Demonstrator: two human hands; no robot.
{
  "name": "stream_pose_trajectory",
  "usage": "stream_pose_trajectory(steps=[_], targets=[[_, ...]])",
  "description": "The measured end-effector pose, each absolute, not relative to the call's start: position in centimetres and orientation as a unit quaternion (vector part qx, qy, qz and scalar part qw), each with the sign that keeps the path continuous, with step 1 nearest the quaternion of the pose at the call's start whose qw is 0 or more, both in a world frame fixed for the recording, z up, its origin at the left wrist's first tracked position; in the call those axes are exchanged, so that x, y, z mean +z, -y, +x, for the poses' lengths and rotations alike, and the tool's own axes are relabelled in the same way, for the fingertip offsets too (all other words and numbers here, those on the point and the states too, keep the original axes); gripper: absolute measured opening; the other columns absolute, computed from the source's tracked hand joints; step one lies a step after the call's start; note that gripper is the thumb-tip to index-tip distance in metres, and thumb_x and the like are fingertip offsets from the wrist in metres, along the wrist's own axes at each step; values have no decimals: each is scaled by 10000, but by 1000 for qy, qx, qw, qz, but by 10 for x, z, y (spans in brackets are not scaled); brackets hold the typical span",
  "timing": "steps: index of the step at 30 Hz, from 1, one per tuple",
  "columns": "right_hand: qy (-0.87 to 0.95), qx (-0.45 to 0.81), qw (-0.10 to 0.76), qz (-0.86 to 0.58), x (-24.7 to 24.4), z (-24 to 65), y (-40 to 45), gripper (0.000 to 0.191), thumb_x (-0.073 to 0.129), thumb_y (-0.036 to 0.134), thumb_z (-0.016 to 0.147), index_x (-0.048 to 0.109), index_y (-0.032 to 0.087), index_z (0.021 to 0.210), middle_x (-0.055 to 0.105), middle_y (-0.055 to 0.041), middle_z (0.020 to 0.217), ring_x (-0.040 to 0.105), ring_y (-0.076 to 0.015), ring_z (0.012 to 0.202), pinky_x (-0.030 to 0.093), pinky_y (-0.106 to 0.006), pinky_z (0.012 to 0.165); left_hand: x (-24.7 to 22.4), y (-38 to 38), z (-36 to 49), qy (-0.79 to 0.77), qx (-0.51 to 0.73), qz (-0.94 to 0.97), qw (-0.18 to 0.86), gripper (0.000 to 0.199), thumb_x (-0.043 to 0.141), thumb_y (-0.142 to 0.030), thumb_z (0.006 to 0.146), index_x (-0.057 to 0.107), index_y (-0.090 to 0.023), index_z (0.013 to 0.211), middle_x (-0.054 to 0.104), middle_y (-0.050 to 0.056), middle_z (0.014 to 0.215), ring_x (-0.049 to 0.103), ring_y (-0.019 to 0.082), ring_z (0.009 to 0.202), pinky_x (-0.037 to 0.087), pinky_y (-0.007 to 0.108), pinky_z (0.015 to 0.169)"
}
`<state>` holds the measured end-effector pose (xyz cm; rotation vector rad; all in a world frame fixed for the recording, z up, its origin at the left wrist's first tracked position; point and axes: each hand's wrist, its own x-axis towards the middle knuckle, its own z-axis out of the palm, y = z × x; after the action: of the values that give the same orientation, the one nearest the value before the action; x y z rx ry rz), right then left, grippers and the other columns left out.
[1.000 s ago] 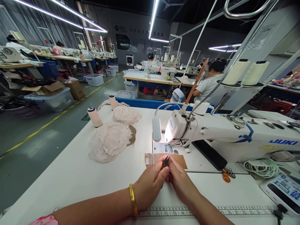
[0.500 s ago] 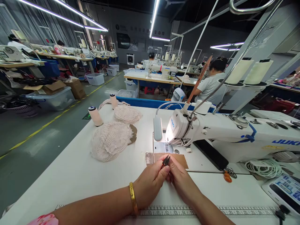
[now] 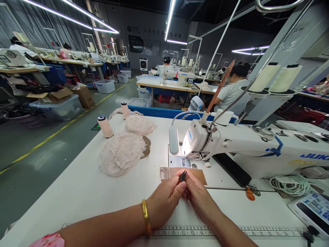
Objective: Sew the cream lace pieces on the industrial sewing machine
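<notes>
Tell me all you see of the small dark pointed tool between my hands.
The small dark pointed tool shows two narrow, metallic-looking blades, tips slightly apart, pointing away from you. Your bare left hand grips it, hiding its lower part; your bare right hand is close, its contact unclear. Beyond lies a brown cardboard-like strip.

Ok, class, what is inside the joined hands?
The tips of a dark pointed tool show between the left hand and right hand; the rest, and anything else there, is covered.

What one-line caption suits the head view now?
Left hand holding black pointed metal snips, right hand against it, before a white JUKI sewing machine on a white tabletop.
</notes>
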<state>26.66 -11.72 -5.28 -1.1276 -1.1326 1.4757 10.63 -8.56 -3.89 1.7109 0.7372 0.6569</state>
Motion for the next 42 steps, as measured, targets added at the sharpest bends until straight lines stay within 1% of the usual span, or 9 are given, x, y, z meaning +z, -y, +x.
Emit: stream_pose_trajectory(steps=[5, 12, 17, 20, 22, 25, 31, 37, 42], targets=[[465, 603, 461, -455, -55, 268, 117, 579, 509, 769, 1039, 561, 209, 906, 444, 29, 746, 360, -142, 686, 335, -280, 648, -39, 86, 107, -322, 267, 723, 550, 426, 336, -551, 1095, 525, -205, 936, 625, 28, 918, 568, 202, 849, 446, 345, 819], [481, 587, 452, -469, -52, 267, 118, 577, 472, 773, 1051, 582, 217, 945, 444, 29, 746, 370, -153, 691, 337, -293, 657, -39, 88, 107, -327, 268, 724, 545, 447, 329, -556, 1089, 516, -209, 879, 628, 34, 889, 568, 206, 829, 437, 347, 803], [487, 571, 451, -482, -52, 266, 117, 593, 467, 797, 1037, 545, 227, 894, 442, 25, 746, 376, -161, 691, 343, -301, 650, -39, 88, 109, -324, 273, 715, 556, 470, 323, -567, 1084, 493, -213, 826, 599, 24, 814, 548, 198, 779, 433, 338, 770], [490, 566, 456, -481, -53, 266, 117, 590, 460, 783, 1047, 530, 225, 868, 447, 21, 748, 384, -160, 693, 351, -301, 656, -41, 87, 110, -321, 275, 712, 561, 456, 337, -568, 1077, 527, -204, 878, 632, 41, 880, 576, 206, 832, 452, 344, 814], [487, 568, 461, -477, -55, 267, 117, 588, 456, 777, 1052, 564, 221, 895, 461, 17, 748, 396, -160, 692, 354, -301, 655, -42, 86, 109, -327, 267, 717, 554, 451, 352, -569, 1065, 537, -198, 888, 650, 55, 919, 586, 215, 861, 453, 352, 833], [475, 578, 467, -471, -59, 268, 116, 600, 452, 786, 1049, 623, 214, 983, 479, 14, 740, 405, -158, 680, 353, -299, 643, -41, 86, 108, -346, 246, 725, 542, 459, 357, -578, 1048, 534, -197, 863, 654, 63, 913, 583, 222, 853, 444, 360, 821], [464, 593, 473, -458, -67, 270, 115, 590, 443, 767, 1066, 640, 210, 1061, 476, 24, 747, 399, -145, 683, 343, -291, 655, -37, 88, 106, -357, 231, 726, 541, 494, 329, -613, 1040, 521, -201, 846, 642, 59, 889, 573, 220, 842, 445, 355, 815], [463, 594, 469, -461, -68, 272, 116, 564, 438, 745, 1080, 625, 214, 1063, 473, 28, 734, 400, -149, 680, 331, -298, 653, -36, 87, 107, -348, 235, 727, 543, 539, 306, -639, 1046, 555, -196, 868, 649, 70, 906, 589, 233, 862, 464, 368, 841], [468, 593, 460, -467, -61, 270, 116, 613, 434, 788, 1055, 634, 209, 1059, 465, 27, 736, 398, -154, 686, 334, -300, 659, -35, 88, 106, -350, 234, 725, 544, 537, 308, -641, 1049, 549, -201, 858, 639, 62, 871, 587, 231, 842, 460, 371, 824]])
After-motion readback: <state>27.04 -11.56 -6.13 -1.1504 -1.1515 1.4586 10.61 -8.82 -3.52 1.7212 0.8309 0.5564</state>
